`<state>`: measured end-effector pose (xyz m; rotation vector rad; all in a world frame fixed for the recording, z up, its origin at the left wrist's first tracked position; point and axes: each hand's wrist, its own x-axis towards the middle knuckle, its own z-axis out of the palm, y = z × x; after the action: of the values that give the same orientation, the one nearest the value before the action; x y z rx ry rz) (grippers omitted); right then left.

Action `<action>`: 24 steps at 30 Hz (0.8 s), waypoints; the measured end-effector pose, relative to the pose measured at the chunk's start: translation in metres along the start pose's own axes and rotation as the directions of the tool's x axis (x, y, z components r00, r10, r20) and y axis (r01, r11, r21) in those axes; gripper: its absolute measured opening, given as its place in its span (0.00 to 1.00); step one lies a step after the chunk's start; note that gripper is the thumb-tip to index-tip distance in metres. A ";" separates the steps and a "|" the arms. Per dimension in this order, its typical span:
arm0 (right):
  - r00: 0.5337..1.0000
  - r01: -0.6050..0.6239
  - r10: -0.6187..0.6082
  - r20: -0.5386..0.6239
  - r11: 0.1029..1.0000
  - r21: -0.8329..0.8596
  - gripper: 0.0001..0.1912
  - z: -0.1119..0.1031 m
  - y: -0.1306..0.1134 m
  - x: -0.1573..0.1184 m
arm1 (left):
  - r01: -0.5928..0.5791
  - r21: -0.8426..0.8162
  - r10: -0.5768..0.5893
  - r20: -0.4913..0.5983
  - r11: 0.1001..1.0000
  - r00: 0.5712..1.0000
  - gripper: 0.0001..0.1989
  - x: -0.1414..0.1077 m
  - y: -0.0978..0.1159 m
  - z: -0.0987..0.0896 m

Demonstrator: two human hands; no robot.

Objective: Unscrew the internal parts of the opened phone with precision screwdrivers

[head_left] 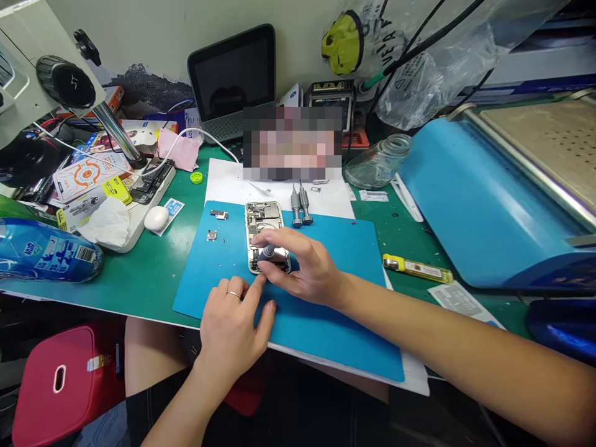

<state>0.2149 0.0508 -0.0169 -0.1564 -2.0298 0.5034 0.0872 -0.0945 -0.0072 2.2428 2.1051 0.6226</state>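
An opened smartphone (264, 215) lies face-up on a blue mat (321, 248), its inner parts bare. Over its lower half, my right hand (310, 264) is closed around a grey screwdriver (267, 252), which stands nearly upright; the tip is hidden. My left hand (235, 320), wearing a ring, rests on the mat by the phone's bottom edge. Its index finger reaches the edge and its thumb is apart, with nothing held. Small phone parts (219, 215) and a little metal piece (212, 235) sit left of the phone. Two more grey screwdrivers (300, 205) lie beyond it.
A microscope (69, 81) overhangs the left side, near a blue bottle (51, 251) and a white earbud case (156, 218). At right are a glass jar (379, 161), a yellow cutter (418, 268) and a large blue-covered machine (465, 211). A dark screen (233, 77) stands behind.
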 end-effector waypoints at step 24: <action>1.000 0.012 -0.012 0.002 1.000 -0.007 0.33 0.000 0.000 0.000 | 0.000 0.003 0.000 0.004 1.000 1.000 0.18 0.000 0.000 0.000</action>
<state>0.2152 0.0509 -0.0168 -0.1485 -2.0333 0.4887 0.0871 -0.0942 -0.0067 2.2441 2.1052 0.6158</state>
